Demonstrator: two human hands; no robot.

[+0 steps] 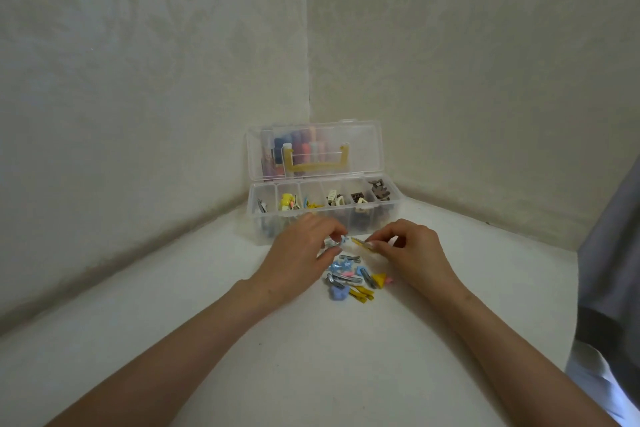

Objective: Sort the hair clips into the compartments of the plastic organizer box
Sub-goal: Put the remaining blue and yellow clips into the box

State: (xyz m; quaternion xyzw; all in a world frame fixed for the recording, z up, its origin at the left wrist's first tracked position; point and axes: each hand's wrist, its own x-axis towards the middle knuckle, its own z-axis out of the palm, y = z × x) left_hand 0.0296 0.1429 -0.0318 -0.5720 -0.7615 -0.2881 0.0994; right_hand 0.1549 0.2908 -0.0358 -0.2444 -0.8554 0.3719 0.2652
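Note:
A clear plastic organizer box (pixel 258 218) stands open in the corner, its lid (pixel 367 149) upright with a yellow handle. Its compartments hold clips: metal ones at the left, yellow ones, cream and brown ones to the right. A pile of loose hair clips (pixel 353 279), blue, yellow, pink and silver, lies on the white surface before the box. Just above the pile, my left hand (pixel 304 250) pinches a small blue-and-silver clip (pixel 341 242). My right hand (pixel 412 250) pinches a yellow clip (pixel 362 243) right beside it.
Two cream textured walls meet in a corner behind the box. Coloured items show through the lid. Grey and white fabric (pixel 609 288) hangs at the right edge. The white surface (pixel 173 340) stretches toward me.

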